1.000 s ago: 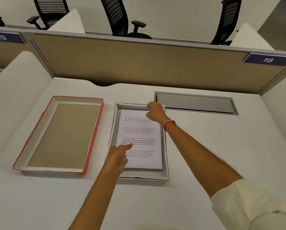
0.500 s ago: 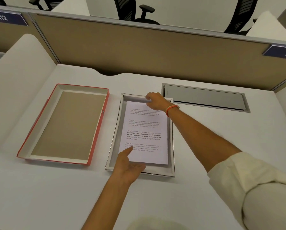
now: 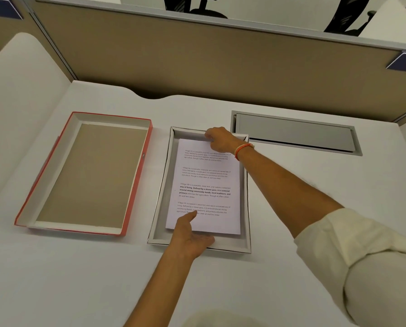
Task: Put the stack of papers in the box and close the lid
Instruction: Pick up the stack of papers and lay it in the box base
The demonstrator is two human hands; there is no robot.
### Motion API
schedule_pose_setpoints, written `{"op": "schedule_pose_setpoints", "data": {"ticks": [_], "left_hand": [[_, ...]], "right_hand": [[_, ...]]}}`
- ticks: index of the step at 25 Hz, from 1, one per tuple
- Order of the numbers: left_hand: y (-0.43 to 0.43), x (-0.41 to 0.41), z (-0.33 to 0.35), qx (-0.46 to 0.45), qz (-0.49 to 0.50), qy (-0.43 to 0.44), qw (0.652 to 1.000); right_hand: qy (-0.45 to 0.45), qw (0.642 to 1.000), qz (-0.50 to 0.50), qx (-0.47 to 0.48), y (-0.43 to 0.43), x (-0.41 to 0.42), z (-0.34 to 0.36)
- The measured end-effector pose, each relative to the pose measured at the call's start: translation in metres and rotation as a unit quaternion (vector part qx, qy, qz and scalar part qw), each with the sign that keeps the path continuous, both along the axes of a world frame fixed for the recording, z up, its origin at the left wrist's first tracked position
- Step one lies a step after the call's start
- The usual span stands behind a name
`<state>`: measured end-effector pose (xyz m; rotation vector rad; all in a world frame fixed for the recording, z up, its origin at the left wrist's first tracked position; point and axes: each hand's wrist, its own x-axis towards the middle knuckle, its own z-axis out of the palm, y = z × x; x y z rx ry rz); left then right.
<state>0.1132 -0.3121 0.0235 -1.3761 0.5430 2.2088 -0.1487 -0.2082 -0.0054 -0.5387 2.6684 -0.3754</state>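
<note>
The stack of papers (image 3: 204,180), white sheets with printed text, lies flat inside the shallow grey box (image 3: 160,199) at the middle of the desk. My left hand (image 3: 190,237) is at the stack's near edge, thumb on the top sheet and fingers along the edge over the box's near wall. My right hand (image 3: 221,140), with an orange band on the wrist, is curled over the stack's far edge inside the box. The lid (image 3: 139,171), red outside with a brown inner face, lies upside down on the desk to the left of the box, apart from it.
A grey cable hatch (image 3: 294,133) is set into the white desk (image 3: 315,185) behind and right of the box. A tan partition (image 3: 197,62) closes the back, and a white divider (image 3: 20,109) stands on the left. Office chairs show beyond the partition.
My left hand has drawn back from the middle of the page to the stack's near edge. My right hand stays at the far edge. The view has tilted down.
</note>
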Motion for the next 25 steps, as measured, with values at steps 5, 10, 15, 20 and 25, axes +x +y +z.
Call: {"op": "schedule_pose_setpoints", "data": {"ticks": [5, 10, 15, 20, 25], "left_hand": [[-0.007, -0.003, -0.013, -0.009, -0.034, -0.015, 0.999], [-0.012, -0.004, -0.020, 0.003, -0.052, -0.043, 0.998], [-0.011, -0.006, -0.030, 0.001, -0.059, -0.052, 0.997], [-0.013, -0.007, -0.035, 0.009, -0.070, -0.040, 0.997], [-0.014, -0.009, -0.035, -0.002, -0.083, -0.035, 0.996]], "right_hand": [[-0.015, 1.000, 0.013, 0.010, 0.001, -0.011, -0.011], [-0.039, 0.999, 0.034, 0.008, -0.001, -0.016, -0.017], [-0.055, 0.998, 0.036, 0.006, -0.001, -0.021, -0.018], [-0.043, 0.999, 0.030, 0.004, -0.001, -0.020, -0.021], [-0.040, 0.999, 0.024, 0.012, -0.004, -0.018, -0.024]]}}
